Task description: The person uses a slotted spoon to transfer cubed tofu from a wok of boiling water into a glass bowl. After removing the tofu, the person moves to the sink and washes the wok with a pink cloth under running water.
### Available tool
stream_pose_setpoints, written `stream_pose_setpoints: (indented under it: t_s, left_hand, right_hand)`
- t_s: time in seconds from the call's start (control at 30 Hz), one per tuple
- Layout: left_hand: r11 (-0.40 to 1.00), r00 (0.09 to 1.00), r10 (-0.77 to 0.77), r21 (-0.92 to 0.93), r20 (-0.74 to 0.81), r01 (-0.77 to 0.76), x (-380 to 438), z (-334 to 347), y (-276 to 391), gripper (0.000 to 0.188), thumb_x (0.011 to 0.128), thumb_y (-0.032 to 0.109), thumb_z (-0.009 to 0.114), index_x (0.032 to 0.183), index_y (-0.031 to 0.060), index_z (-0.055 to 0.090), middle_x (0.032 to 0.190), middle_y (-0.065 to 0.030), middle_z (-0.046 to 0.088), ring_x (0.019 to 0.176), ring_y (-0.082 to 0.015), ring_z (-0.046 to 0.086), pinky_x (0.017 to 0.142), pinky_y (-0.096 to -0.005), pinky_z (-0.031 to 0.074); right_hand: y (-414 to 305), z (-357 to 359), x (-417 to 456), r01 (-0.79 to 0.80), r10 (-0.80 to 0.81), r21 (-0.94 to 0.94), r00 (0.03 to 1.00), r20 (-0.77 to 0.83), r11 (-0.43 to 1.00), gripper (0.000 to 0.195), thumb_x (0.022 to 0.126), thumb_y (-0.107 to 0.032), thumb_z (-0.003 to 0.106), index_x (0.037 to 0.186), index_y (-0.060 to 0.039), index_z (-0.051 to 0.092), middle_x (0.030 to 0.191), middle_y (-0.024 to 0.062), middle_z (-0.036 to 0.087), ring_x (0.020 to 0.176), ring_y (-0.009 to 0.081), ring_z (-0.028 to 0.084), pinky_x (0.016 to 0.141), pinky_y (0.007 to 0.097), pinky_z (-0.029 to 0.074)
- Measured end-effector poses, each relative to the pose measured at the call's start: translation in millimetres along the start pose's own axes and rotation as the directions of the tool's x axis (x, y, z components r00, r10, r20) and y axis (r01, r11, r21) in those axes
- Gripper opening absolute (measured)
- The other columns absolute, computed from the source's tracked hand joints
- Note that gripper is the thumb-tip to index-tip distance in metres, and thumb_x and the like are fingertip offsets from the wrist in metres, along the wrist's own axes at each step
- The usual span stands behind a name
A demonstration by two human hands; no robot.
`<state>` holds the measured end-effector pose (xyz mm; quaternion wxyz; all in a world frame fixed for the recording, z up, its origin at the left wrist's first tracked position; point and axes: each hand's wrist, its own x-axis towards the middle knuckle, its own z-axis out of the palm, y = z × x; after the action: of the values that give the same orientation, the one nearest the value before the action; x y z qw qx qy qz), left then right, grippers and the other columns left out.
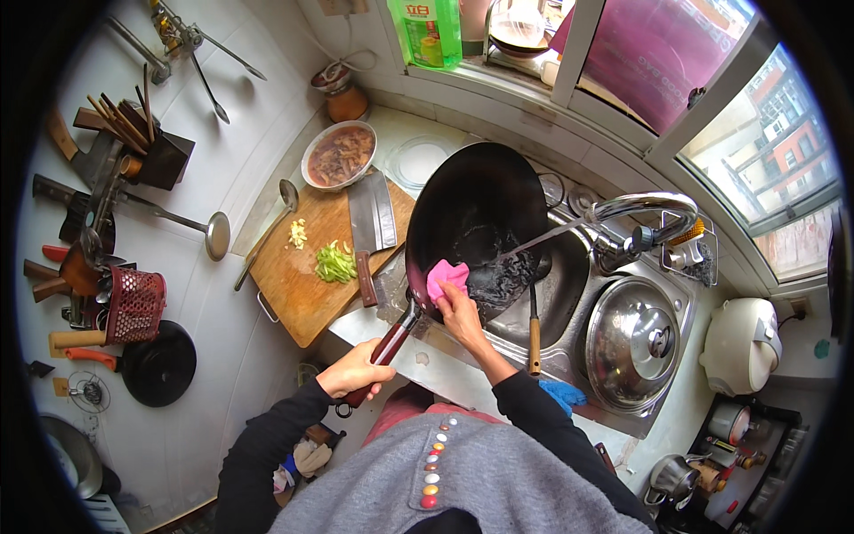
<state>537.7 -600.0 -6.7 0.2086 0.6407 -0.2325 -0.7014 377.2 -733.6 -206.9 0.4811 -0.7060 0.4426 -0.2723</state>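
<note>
My left hand grips the dark red handle of a large black wok, which is tilted over the steel sink. With my right hand I hold a pink cloth against the wok's inner wall near the handle. A stream of water runs from the chrome faucet into the wok, and some water lies swirling in it. Beside the wok, a utensil with a wooden handle leans in the sink, its dark head partly hidden.
Left of the wok, a wooden cutting board carries a cleaver, chopped green vegetable and minced garlic. A bowl of soaking food stands behind. A domed steel lid and a rice cooker are at right.
</note>
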Motion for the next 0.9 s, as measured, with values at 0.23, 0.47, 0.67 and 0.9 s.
stream_pose_setpoints:
  t_s: [0.23,0.47,0.67,0.9]
  left_hand:
    - [1.000,1.000,-0.004,0.011,-0.002,0.004,2,-2,0,0.032,0.085,0.006,0.065,0.108,0.0046,0.043,0.072,0.0013,0.050,0.050,-0.0069,0.051,0.042,-0.0245,0.046]
    - [0.999,0.999,0.019,0.039,-0.033,-0.017,-4,-2,6,0.033,0.085,0.008,0.064,0.111,0.0028,0.044,0.072,0.0003,0.051,0.049,-0.0074,0.051,0.042,-0.0250,0.046]
    - [0.989,0.996,0.058,0.137,-0.064,-0.048,-2,-10,4,0.036,0.084,0.010,0.064,0.112,-0.0017,0.043,0.074,-0.0014,0.051,0.049,-0.0085,0.052,0.041,-0.0260,0.046]
    - [0.981,0.995,0.065,0.186,-0.078,-0.049,0,-14,5,0.041,0.085,0.011,0.064,0.117,-0.0029,0.043,0.077,-0.0024,0.052,0.050,-0.0088,0.053,0.041,-0.0264,0.046]
  right_hand:
    - [68,-30,9,0.117,-0.131,-0.200,0.989,-0.061,0.973,0.038,0.079,0.004,0.066,0.116,-0.0044,0.063,0.114,0.0216,0.063,0.109,0.0403,0.059,0.096,0.0440,0.046]
    - [110,-95,69,0.161,-0.319,-0.619,0.936,-0.153,0.769,0.035,0.086,-0.002,0.050,0.120,-0.0037,0.056,0.126,0.0196,0.055,0.121,0.0395,0.049,0.102,0.0470,0.043]
    - [107,-116,93,0.081,-0.320,-0.725,0.926,-0.198,0.684,0.041,0.080,0.000,0.058,0.121,-0.0037,0.054,0.124,0.0202,0.053,0.122,0.0399,0.048,0.101,0.0472,0.043]
    - [92,-72,50,0.063,-0.185,-0.559,0.969,-0.164,0.827,0.047,0.063,0.011,0.058,0.109,-0.0003,0.060,0.109,0.0224,0.060,0.107,0.0413,0.054,0.095,0.0474,0.044]
